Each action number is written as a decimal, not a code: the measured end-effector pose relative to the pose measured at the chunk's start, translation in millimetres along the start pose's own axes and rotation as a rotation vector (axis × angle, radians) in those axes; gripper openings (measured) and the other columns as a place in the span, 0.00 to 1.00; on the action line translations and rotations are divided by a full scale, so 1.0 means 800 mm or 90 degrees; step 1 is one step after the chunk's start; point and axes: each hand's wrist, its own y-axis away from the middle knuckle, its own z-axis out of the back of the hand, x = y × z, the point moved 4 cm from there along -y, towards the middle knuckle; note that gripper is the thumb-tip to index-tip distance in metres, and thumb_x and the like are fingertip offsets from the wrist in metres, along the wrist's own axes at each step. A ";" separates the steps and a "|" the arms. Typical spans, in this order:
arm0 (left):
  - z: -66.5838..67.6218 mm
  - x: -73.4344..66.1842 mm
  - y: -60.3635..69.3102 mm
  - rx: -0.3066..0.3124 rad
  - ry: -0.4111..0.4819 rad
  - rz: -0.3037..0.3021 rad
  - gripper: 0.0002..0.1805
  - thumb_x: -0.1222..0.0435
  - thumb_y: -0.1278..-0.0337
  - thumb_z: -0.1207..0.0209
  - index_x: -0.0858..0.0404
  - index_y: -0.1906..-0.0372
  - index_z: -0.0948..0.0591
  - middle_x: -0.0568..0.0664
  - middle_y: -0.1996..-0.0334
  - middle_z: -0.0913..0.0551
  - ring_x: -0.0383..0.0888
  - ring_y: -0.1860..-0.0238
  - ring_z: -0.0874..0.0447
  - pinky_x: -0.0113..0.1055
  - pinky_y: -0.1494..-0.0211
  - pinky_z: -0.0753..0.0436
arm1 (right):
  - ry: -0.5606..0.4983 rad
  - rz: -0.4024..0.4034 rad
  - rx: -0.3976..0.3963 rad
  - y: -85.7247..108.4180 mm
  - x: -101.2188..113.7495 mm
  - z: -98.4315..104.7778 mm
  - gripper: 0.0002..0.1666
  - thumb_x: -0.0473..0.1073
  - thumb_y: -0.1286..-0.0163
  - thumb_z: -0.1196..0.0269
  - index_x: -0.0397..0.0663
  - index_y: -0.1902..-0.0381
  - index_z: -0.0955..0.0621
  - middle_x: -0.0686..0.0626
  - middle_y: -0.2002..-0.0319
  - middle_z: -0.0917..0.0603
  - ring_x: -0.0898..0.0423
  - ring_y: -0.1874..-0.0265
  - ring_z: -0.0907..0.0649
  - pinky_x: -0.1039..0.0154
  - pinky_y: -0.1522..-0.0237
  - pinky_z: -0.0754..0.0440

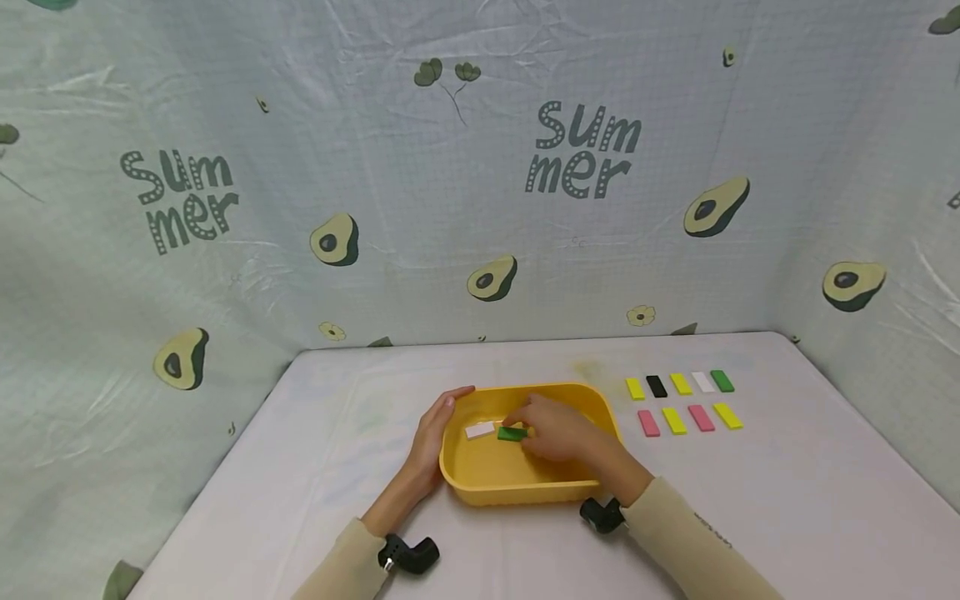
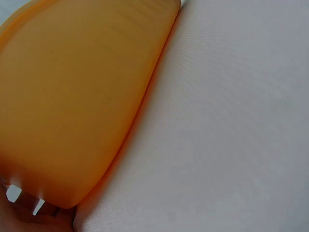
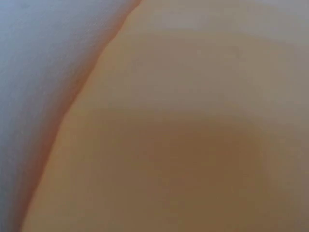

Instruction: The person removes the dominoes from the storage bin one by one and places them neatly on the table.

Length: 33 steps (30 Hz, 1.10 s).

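A yellow plastic basin (image 1: 517, 493) sits on the table in the head view. My left hand (image 1: 431, 442) rests against its left side, with fingers extended along the outer wall near the far corner. The left wrist view shows the basin's outside wall (image 2: 82, 96) and part of that hand at the lower left. Inside the basin, my right hand (image 1: 558, 429) pinches a small green rectangular block (image 1: 512, 434) at its right end. Left of it on the basin floor lies a white block (image 1: 480, 430). The right wrist view shows only a blurred basin wall (image 3: 169, 159); those fingers are hidden there.
Right of the basin, two rows of small blocks lie on the white table (image 1: 330, 467): yellow, black (image 1: 656, 386), white (image 1: 702, 382), green (image 1: 722, 381) and pink (image 1: 648, 423). A printed curtain (image 1: 420, 183) hangs behind the table and along its sides.
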 end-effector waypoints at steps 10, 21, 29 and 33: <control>-0.001 -0.001 0.001 0.004 -0.003 -0.002 0.31 0.49 0.16 0.64 0.64 0.25 0.32 0.59 0.25 0.30 0.56 0.26 0.30 0.50 0.20 0.31 | 0.027 0.007 0.001 -0.001 0.001 -0.001 0.17 0.38 0.32 0.34 0.53 0.46 0.13 0.53 0.58 0.15 0.57 0.61 0.22 0.56 0.46 0.16; 0.000 -0.001 0.001 0.000 -0.010 -0.002 0.31 0.48 0.16 0.65 0.63 0.25 0.31 0.59 0.26 0.30 0.56 0.27 0.30 0.49 0.21 0.29 | 0.006 -0.015 0.013 -0.002 0.000 -0.005 0.19 0.42 0.36 0.28 0.53 0.47 0.15 0.57 0.69 0.21 0.58 0.67 0.24 0.63 0.59 0.21; -0.001 -0.001 0.001 -0.006 -0.009 0.003 0.30 0.49 0.16 0.64 0.63 0.26 0.30 0.57 0.27 0.28 0.53 0.28 0.28 0.41 0.24 0.26 | -0.007 -0.018 0.013 0.000 -0.001 -0.004 0.20 0.44 0.37 0.26 0.49 0.48 0.14 0.55 0.71 0.22 0.57 0.68 0.24 0.62 0.62 0.24; -0.001 -0.001 0.000 -0.006 -0.009 0.002 0.31 0.49 0.16 0.64 0.63 0.26 0.30 0.58 0.26 0.29 0.54 0.27 0.29 0.45 0.22 0.29 | -0.023 -0.030 0.015 -0.001 -0.004 -0.003 0.23 0.46 0.38 0.25 0.48 0.46 0.15 0.55 0.72 0.21 0.57 0.68 0.24 0.62 0.62 0.23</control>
